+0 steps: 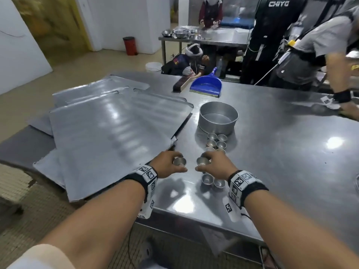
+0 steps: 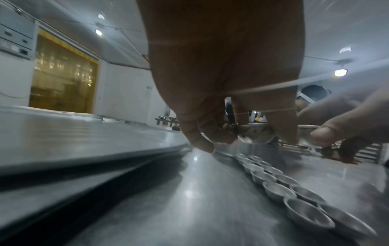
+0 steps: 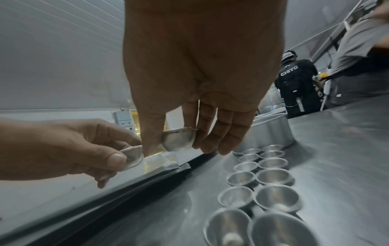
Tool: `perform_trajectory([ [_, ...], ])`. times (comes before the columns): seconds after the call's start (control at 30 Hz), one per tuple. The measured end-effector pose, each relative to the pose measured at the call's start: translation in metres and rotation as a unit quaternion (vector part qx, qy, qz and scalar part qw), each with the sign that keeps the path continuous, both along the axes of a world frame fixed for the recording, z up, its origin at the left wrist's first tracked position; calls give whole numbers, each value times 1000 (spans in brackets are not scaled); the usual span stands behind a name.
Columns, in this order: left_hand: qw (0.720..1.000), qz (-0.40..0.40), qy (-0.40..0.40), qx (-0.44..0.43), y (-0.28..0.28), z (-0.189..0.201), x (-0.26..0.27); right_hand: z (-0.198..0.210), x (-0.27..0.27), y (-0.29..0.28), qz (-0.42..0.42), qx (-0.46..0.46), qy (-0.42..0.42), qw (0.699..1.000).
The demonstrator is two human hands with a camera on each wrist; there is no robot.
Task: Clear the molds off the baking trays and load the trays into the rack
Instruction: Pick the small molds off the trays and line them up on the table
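Observation:
Several flat baking trays (image 1: pixel 108 136) lie stacked askew on the left of the steel table (image 1: pixel 281 152). Just off their near right corner, my left hand (image 1: pixel 177 165) pinches one small metal cup mold (image 1: pixel 179 161) above the table. Beside it my right hand (image 1: pixel 202 165) pinches another mold (image 1: pixel 203 160). The left wrist view shows the left hand's mold (image 2: pixel 255 135) between thumb and fingers; the right wrist view shows the right hand's mold (image 3: pixel 179 140) likewise. Two rows of loose molds (image 1: pixel 215 142) (image 3: pixel 273 176) stand on the table under and beyond my right hand.
A round cake tin (image 1: pixel 218 117) stands behind the mold rows. A blue dustpan (image 1: pixel 206 85) and a brush (image 1: pixel 180 84) lie at the far edge. Other people stand at the table's far right; one person's hand (image 1: pixel 347 109) rests on it.

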State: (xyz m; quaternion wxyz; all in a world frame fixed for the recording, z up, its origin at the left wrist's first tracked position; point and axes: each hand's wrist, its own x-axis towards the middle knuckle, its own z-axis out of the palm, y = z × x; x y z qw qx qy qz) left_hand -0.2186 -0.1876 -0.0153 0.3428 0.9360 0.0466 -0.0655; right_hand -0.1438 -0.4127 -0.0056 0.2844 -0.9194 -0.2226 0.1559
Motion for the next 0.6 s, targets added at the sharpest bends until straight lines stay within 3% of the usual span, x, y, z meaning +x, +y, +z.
perform_trajectory([
  [0.4,997,-67,39,-22,-81,-63,-29,-55,-71,-66,-95,-22,87,991],
  [0.6,997,-59,54,12,-98,-87,-38,-85,-92,-77,-129,-53,76,987],
])
